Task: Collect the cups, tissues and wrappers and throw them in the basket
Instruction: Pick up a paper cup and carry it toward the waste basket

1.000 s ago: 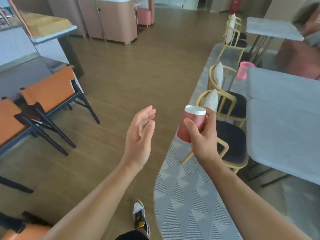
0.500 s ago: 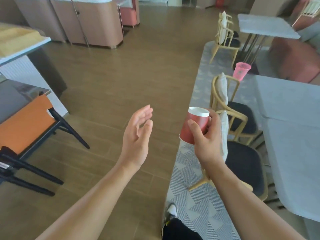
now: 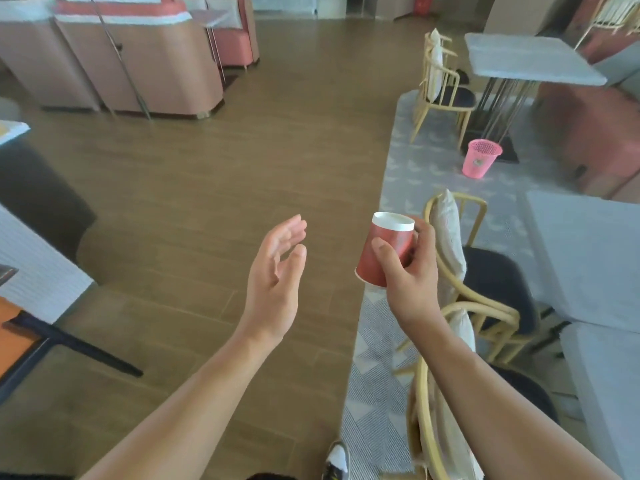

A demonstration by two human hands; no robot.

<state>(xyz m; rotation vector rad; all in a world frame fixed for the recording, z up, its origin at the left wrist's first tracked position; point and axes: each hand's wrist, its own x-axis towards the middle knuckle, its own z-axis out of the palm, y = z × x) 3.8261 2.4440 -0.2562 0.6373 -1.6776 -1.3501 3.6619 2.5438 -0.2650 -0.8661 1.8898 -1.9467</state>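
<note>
Wood-plank floor [image 3: 225, 174] beneath me, grey patterned rug [image 3: 405, 161] on the right carrying grey tables [image 3: 588, 265] and cane chairs [image 3: 495, 282], pink basket [image 3: 481, 163] on the rug well ahead, my right hand [image 3: 412, 282] curled round a red paper cup [image 3: 384, 252], left hand [image 3: 277, 282] holding nothing, fingers straight.

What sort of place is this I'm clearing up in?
Probably a café or restaurant dining room: grey tables with wooden cushioned chairs, pink booth seating at the back, and a pink basket on the rug. The right hand holds a red cup.
</note>
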